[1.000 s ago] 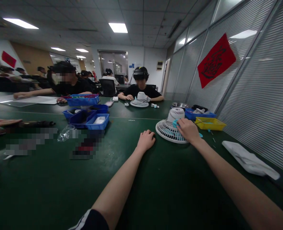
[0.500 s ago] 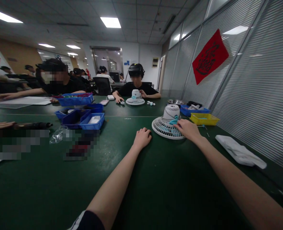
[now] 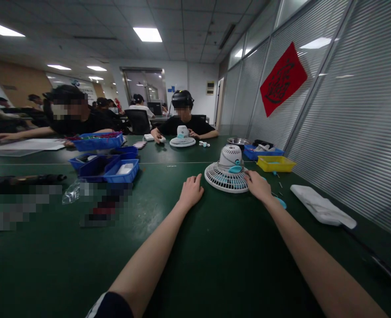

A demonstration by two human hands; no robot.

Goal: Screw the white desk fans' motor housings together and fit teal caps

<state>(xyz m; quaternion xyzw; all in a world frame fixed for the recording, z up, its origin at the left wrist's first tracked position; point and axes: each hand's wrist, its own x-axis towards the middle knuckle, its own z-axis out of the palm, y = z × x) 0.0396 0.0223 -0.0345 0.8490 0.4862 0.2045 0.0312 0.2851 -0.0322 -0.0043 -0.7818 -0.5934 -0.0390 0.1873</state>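
A white fan head lies grille-down on the green table, its rounded motor housing pointing up. A light-blue knob shows on the side of that housing. My right hand is at the right edge of the grille, fingers apart and fingertips over the rim; whether they press on it is hard to see. Left of the fan head, my left hand rests on the table with its fingers stretched out, apart from the grille. Partly behind my right wrist lies a light-blue piece.
Blue bins stand at the left, near a clear plastic bag. A yellow tray, small rods and a white wrapped item are at the right. Across the table a person handles another white fan head.
My right hand has left the light-blue knob and moved down to the grille's right rim. My left hand's fingers have stretched out slightly. The whole view has shifted a little.
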